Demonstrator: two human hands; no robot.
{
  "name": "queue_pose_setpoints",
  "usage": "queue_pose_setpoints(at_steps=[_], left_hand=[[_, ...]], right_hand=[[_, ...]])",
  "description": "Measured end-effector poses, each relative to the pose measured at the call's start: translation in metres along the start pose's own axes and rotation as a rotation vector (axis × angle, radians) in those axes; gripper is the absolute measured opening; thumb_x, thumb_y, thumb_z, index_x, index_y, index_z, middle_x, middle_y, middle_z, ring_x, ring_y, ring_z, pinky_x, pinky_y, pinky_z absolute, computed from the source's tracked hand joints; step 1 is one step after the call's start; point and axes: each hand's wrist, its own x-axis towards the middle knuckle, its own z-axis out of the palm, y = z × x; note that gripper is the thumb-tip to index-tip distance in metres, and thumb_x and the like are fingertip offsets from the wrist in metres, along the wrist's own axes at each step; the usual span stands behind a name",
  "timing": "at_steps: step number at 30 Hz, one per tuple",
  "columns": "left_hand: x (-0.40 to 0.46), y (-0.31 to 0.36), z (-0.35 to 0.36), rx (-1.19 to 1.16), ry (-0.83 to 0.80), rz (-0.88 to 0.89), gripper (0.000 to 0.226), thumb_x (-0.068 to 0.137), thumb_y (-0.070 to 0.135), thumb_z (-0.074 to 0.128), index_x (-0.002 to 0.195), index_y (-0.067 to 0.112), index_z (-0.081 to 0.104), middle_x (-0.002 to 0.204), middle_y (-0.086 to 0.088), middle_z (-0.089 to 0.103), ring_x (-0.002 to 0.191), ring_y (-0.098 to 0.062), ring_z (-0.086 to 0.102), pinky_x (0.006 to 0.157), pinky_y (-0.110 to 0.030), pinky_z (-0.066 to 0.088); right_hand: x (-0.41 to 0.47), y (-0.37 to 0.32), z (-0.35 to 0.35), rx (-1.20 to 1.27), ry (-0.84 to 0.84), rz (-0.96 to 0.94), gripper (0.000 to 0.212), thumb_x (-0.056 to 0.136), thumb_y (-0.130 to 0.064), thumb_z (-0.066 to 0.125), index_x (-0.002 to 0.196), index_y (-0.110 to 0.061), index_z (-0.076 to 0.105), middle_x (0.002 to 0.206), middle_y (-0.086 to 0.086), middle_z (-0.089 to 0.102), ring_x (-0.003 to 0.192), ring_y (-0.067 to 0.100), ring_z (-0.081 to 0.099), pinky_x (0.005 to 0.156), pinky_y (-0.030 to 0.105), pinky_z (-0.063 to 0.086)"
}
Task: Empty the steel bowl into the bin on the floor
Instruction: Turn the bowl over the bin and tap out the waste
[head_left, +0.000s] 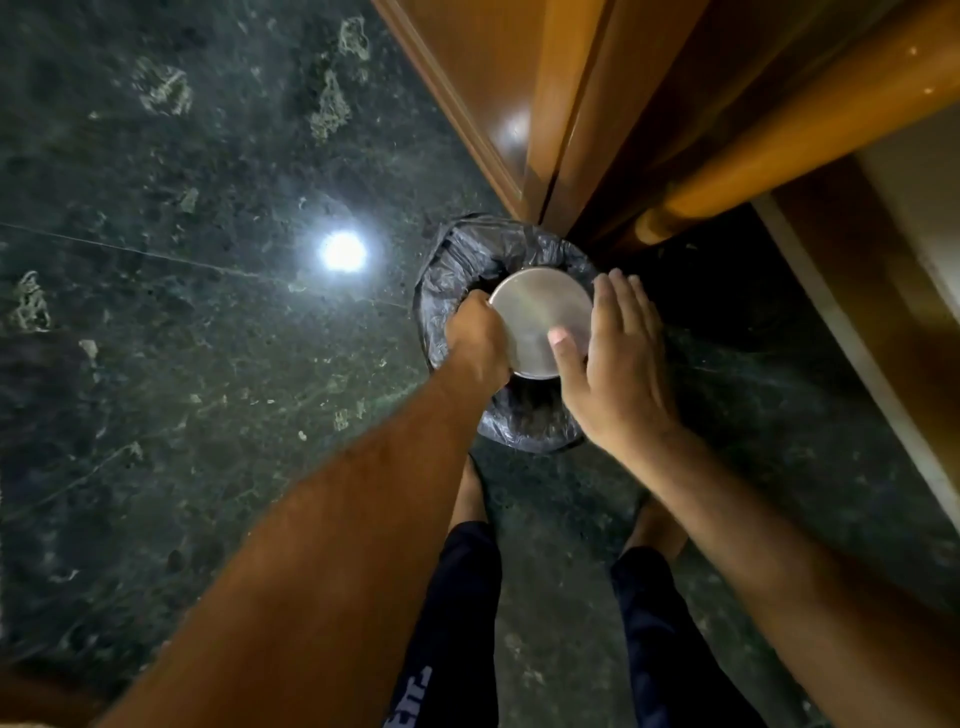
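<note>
The steel bowl (537, 312) is turned upside down, its flat shiny base facing me, right above the mouth of the bin (457, 260), which is lined with a black plastic bag and stands on the floor. My left hand (478, 340) grips the bowl's left rim. My right hand (618, 364) is spread flat with fingers apart, its thumb lying on the bowl's base near the right edge. What is inside the bowl or the bin is hidden.
Dark green marble floor (182, 312) with a bright lamp reflection (343, 252) lies to the left. A wooden door and frame (545, 104) rise just behind the bin. My legs in dark shorts (457, 597) and bare feet stand just in front of the bin.
</note>
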Motion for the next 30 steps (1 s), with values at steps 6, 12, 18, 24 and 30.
queue_pose_setpoints(at_steps=[6,12,18,24,30], left_hand=[[0.000,-0.001,0.005,-0.090,-0.006,-0.090,0.041,0.092,0.028,0.045,0.112,-0.003,0.063,0.118,-0.022,0.069,0.109,-0.042,0.067,0.099,-0.057,0.055],[-0.002,0.000,0.000,-0.098,0.026,-0.092,0.047,0.092,0.030,0.042,0.122,0.001,0.063,0.121,-0.022,0.069,0.110,-0.041,0.066,0.097,-0.058,0.055],[-0.002,-0.008,0.004,-0.053,0.011,-0.075,0.044,0.089,0.026,0.046,0.117,-0.001,0.067,0.114,-0.023,0.072,0.103,-0.041,0.068,0.093,-0.059,0.057],[0.003,-0.017,0.005,-0.004,-0.033,-0.045,0.024,0.090,0.023,0.046,0.089,0.007,0.064,0.096,-0.021,0.068,0.091,-0.033,0.068,0.087,-0.051,0.059],[0.008,-0.022,-0.001,-0.020,-0.075,-0.062,0.039,0.095,0.021,0.043,0.114,-0.001,0.069,0.116,-0.022,0.073,0.108,-0.038,0.070,0.102,-0.057,0.054]], right_hand=[[-0.030,0.010,0.029,-0.352,-0.148,-0.521,0.102,0.093,-0.076,0.018,0.155,0.004,0.007,0.161,0.031,-0.007,0.153,0.041,-0.007,0.126,0.056,0.002],[-0.015,0.024,0.033,-0.335,-0.149,-0.496,0.110,0.090,-0.082,0.014,0.154,0.007,0.005,0.163,0.031,-0.002,0.154,0.041,-0.005,0.126,0.058,0.005],[-0.012,0.026,0.030,-0.236,-0.050,-0.412,0.109,0.092,-0.078,0.016,0.153,0.011,0.006,0.162,0.034,-0.003,0.153,0.045,-0.005,0.124,0.062,0.005],[0.003,0.013,0.039,-0.221,-0.116,-0.411,0.122,0.080,-0.088,0.000,0.154,0.009,0.003,0.163,0.029,-0.009,0.154,0.041,-0.008,0.126,0.057,0.002],[0.003,0.014,0.043,-0.195,-0.175,-0.478,0.123,0.079,-0.089,0.002,0.155,0.008,0.003,0.164,0.029,-0.007,0.155,0.041,-0.006,0.126,0.058,0.005]])
